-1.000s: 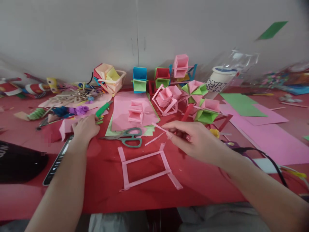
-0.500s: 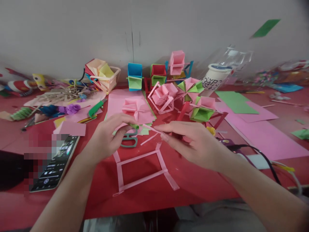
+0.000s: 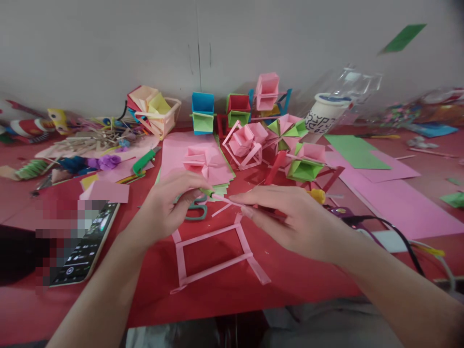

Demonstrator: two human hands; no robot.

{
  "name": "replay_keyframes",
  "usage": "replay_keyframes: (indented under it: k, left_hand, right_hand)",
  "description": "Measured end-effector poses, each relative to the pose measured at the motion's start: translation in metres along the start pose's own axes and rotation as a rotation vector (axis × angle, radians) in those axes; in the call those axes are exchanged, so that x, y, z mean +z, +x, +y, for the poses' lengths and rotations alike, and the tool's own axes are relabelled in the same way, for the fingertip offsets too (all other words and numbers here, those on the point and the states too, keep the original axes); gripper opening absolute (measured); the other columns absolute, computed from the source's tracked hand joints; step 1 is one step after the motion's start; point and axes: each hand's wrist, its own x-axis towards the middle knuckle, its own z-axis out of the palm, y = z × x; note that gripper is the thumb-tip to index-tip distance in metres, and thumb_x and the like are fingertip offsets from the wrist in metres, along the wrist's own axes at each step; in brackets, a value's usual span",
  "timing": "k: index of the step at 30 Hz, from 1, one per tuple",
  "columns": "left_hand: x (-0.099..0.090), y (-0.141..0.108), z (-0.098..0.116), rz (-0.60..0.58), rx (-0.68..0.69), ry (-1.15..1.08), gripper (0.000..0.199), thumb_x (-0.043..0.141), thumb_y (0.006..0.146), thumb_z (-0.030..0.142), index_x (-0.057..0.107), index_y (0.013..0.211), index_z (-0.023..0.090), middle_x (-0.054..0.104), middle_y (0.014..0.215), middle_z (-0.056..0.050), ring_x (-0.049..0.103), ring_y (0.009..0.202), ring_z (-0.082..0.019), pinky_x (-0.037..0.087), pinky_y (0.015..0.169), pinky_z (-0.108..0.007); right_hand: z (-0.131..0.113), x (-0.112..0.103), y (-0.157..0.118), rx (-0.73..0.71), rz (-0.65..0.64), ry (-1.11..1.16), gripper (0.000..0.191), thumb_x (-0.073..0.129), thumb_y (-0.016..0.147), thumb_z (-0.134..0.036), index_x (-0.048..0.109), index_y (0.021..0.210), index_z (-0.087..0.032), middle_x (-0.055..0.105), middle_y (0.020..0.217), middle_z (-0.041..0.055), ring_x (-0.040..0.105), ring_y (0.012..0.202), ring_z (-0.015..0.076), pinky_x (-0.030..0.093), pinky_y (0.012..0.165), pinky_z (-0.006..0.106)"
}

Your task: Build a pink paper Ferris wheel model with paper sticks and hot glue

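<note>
Flat on the red table point(image 3: 304, 285), nearest: ladder-like frame of folded pink paper strips point(image 3: 217, 268), easily skewed by a lowered wrist. Left of it, black-screened phone point(image 3: 85, 256) with writing too small to read. Beyond, pinched in the left hand point(image 3: 165, 205): small green cylinder point(image 3: 207, 192), partly hidden. Between closed thumb and fingers of the right hand point(image 3: 290, 222): thin pink paper strip point(image 3: 228, 200), reaching the green tip. Could buckle or tear if squeezed or pushed too hard. Farther, white cup point(image 3: 324, 116) with bold black lettering, not surely legible.

No text is readable: a cup point(image 3: 326, 116) beyond the right hand point(image 3: 290, 220) bears unclear black lettering; a phone point(image 3: 81, 256) left of the left hand point(image 3: 168, 205), a blurred screen.
</note>
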Motion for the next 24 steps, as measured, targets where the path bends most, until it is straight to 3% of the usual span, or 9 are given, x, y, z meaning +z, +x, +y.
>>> replay_keyframes:
  k: [8, 15, 19, 22, 24]
  left_hand:
    - [0.001, -0.005, -0.005, -0.147, 0.027, 0.225, 0.038, 0.045, 0.095, 0.008, 0.067, 0.121, 0.025, 0.073, 0.116, -0.005, 0.065, 0.109, -0.023, 0.048, 0.096, -0.040]
    - [0.004, -0.003, -0.004, -0.230, -0.035, 0.200, 0.043, 0.041, 0.093, 0.007, 0.068, 0.122, 0.023, 0.073, 0.115, -0.006, 0.067, 0.106, -0.022, 0.052, 0.091, -0.036]
    - [-0.017, -0.004, -0.017, -0.111, -0.154, 0.278, 0.032, 0.043, 0.097, 0.018, 0.069, 0.116, 0.019, 0.074, 0.110, -0.007, 0.068, 0.102, -0.024, 0.052, 0.092, -0.039]
    - [-0.034, -0.011, -0.039, 0.008, -0.381, 0.447, 0.031, 0.043, 0.096, 0.024, 0.069, 0.113, 0.018, 0.070, 0.114, -0.009, 0.064, 0.110, -0.028, 0.049, 0.101, -0.045]
    - [-0.037, -0.014, -0.054, 0.058, -0.373, 0.479, 0.032, 0.050, 0.092, 0.029, 0.066, 0.117, 0.019, 0.066, 0.124, -0.012, 0.059, 0.122, -0.030, 0.043, 0.111, -0.047]
  right_hand:
    - [0.005, 0.002, -0.004, 0.057, -0.006, -0.230, 0.033, 0.052, 0.095, -0.014, 0.073, 0.118, -0.024, 0.078, 0.108, 0.0054, 0.073, 0.099, 0.0231, 0.055, 0.087, 0.035]
    - [0.013, 0.002, -0.004, -0.037, -0.080, -0.368, 0.042, 0.050, 0.092, -0.008, 0.071, 0.123, -0.028, 0.076, 0.108, 0.0040, 0.072, 0.096, 0.0206, 0.054, 0.078, 0.029]
    - [0.023, 0.002, -0.005, 0.004, -0.014, -0.361, 0.036, 0.048, 0.098, -0.016, 0.069, 0.125, -0.028, 0.075, 0.112, 0.0019, 0.071, 0.098, 0.0192, 0.053, 0.078, 0.030]
    - [0.031, 0.002, -0.004, 0.061, 0.050, -0.292, 0.031, 0.048, 0.102, -0.024, 0.069, 0.123, -0.028, 0.075, 0.118, 0.0001, 0.071, 0.103, 0.0173, 0.052, 0.085, 0.029]
    - [0.036, 0.002, -0.003, 0.084, 0.052, -0.248, 0.030, 0.048, 0.102, -0.026, 0.070, 0.123, -0.027, 0.075, 0.119, -0.0004, 0.070, 0.105, 0.0166, 0.052, 0.088, 0.029]
